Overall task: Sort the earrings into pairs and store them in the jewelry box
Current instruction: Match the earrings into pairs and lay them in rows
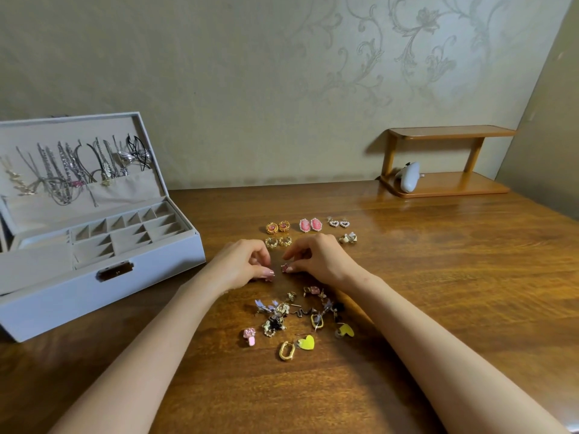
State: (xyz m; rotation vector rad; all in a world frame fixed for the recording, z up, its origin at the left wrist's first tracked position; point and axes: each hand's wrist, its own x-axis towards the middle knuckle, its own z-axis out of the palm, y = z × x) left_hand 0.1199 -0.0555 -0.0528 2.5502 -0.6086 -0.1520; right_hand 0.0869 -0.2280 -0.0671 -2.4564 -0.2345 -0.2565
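Earrings [275,324] lie tangled, gold and glossy, on grained wooden table [438,277].

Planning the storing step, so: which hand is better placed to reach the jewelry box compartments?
Probably left. The jewelry box sits open beside the left hand; the right hand would need to cross over. Each pinches a pink earring.

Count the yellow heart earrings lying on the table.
2. The near yellow heart lies at the front of the unsorted pile, beside a gold oval hoop; the right yellow heart lies at the pile's right edge. Others may be hidden in the tangle.
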